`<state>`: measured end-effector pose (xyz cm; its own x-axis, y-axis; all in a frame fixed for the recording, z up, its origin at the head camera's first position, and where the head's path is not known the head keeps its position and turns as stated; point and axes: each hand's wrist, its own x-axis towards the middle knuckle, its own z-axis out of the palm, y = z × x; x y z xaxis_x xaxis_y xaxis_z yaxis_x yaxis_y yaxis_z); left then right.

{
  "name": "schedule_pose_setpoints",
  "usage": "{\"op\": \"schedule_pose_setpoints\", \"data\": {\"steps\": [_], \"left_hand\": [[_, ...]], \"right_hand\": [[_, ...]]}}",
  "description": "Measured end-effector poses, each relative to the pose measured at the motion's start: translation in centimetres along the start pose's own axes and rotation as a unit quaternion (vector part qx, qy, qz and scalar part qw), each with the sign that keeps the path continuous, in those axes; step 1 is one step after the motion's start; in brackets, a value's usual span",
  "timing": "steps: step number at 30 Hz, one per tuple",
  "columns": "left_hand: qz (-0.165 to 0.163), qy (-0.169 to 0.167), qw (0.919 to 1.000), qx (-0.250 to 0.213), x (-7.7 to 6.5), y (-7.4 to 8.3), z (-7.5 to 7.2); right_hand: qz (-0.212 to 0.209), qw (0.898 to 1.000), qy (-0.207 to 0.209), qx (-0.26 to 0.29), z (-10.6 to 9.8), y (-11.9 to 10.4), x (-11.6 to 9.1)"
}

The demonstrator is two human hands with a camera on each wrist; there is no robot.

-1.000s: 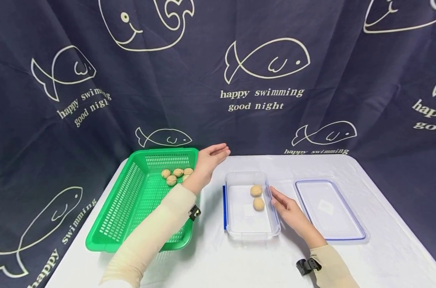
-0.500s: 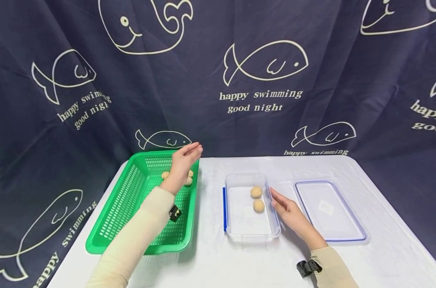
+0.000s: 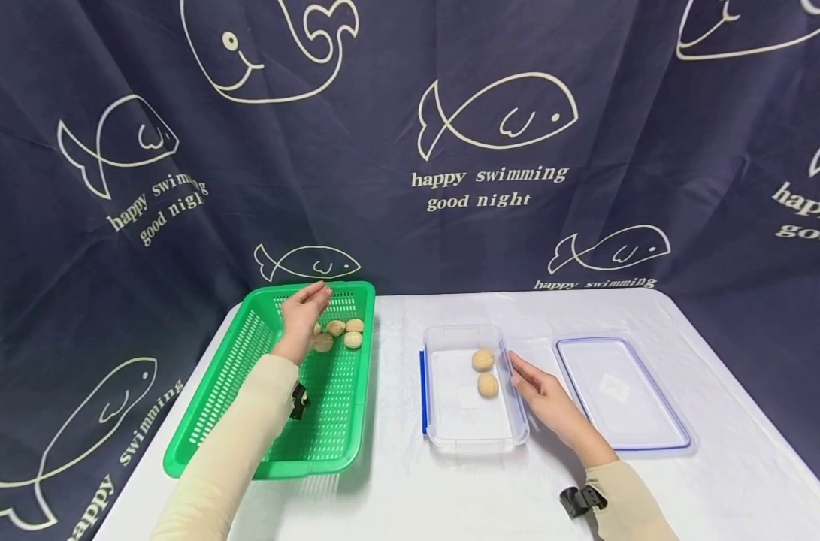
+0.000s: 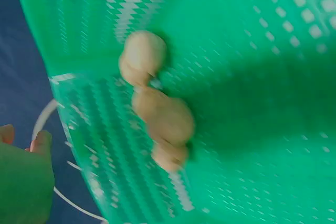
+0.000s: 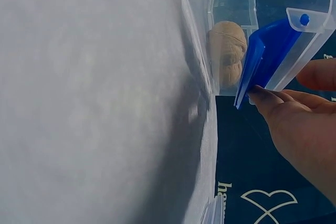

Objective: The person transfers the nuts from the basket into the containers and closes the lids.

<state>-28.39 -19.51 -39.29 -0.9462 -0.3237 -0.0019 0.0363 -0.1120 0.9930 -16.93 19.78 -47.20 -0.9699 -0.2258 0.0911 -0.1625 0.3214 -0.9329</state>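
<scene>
In the head view my left hand hovers over the far part of a green plastic basket, fingers loosely bent with nothing visible in them. Several walnuts lie together at the basket's far end, partly hidden by that hand; the walnuts look blurred in the left wrist view. Against the right wall of a clear food container rests my right hand, its fingers straight. The right wrist view has its fingertips touching the container's blue latch flap. Two walnuts sit inside the container.
A clear lid with a blue seal lies flat right of the container. White cloth covers the table. Behind it hangs a dark blue curtain with white fish drawings. A second blue flap hangs on the container's left side.
My left hand has moved left, from the basket's right rim to above its far middle, uncovering walnuts on the right side. The right hand and container have stayed in place.
</scene>
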Motion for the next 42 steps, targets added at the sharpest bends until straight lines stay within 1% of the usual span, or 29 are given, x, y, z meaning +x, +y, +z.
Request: {"op": "schedule_pose_setpoints", "data": {"steps": [3, 7, 8, 10, 15, 19, 22, 25, 27, 31, 34, 37, 42], "left_hand": [[0.005, 0.026, 0.9996, 0.010, 0.6, -0.8, -1.0], [0.011, 0.069, 0.9974, 0.018, 1.4, -2.1, -2.2], [0.008, 0.081, 0.9964, 0.023, 1.5, -2.4, -2.5], [0.001, 0.095, 0.9946, 0.043, 1.8, -2.8, -2.9], [-0.027, 0.111, 0.9886, 0.099, 2.4, -3.4, -3.4], [-0.058, 0.118, 0.9850, 0.111, 2.6, -3.8, -3.6], [-0.082, 0.128, 0.9808, 0.123, 2.7, -4.1, -3.9], [-0.102, 0.129, 0.9755, 0.146, 2.7, -4.4, -4.2], [-0.113, 0.123, 0.9726, 0.161, 2.7, -4.5, -4.3], [-0.120, 0.104, 0.9686, 0.191, 2.5, -4.6, -4.2], [-0.122, 0.096, 0.9652, 0.210, 2.5, -4.7, -4.0], [-0.129, 0.093, 0.9615, 0.224, 2.4, -4.9, -3.8], [-0.127, 0.091, 0.9525, 0.261, 2.4, -5.2, -3.5]], "right_hand": [[0.003, 1.000, 0.001, -0.003, 0.0, 0.0, 0.0], [0.005, 1.000, 0.001, -0.004, 0.0, -0.1, -0.1], [0.005, 1.000, 0.001, -0.004, 0.0, -0.1, -0.1], [0.004, 1.000, 0.001, -0.003, 0.0, 0.0, -0.1], [0.001, 1.000, 0.002, -0.001, 0.0, 0.0, 0.0], [-0.001, 1.000, 0.003, 0.000, 0.0, 0.0, 0.1], [-0.003, 1.000, 0.003, 0.000, 0.0, 0.1, 0.2], [-0.003, 1.000, 0.000, 0.000, 0.0, 0.1, 0.1], [-0.004, 1.000, -0.001, -0.002, 0.0, 0.1, 0.1], [-0.006, 1.000, -0.001, 0.000, 0.0, 0.2, 0.1], [-0.006, 1.000, -0.003, 0.003, 0.0, 0.2, 0.1], [-0.006, 1.000, -0.005, 0.004, 0.0, 0.2, 0.1], [-0.006, 1.000, -0.004, 0.004, 0.0, 0.2, 0.1]]}}
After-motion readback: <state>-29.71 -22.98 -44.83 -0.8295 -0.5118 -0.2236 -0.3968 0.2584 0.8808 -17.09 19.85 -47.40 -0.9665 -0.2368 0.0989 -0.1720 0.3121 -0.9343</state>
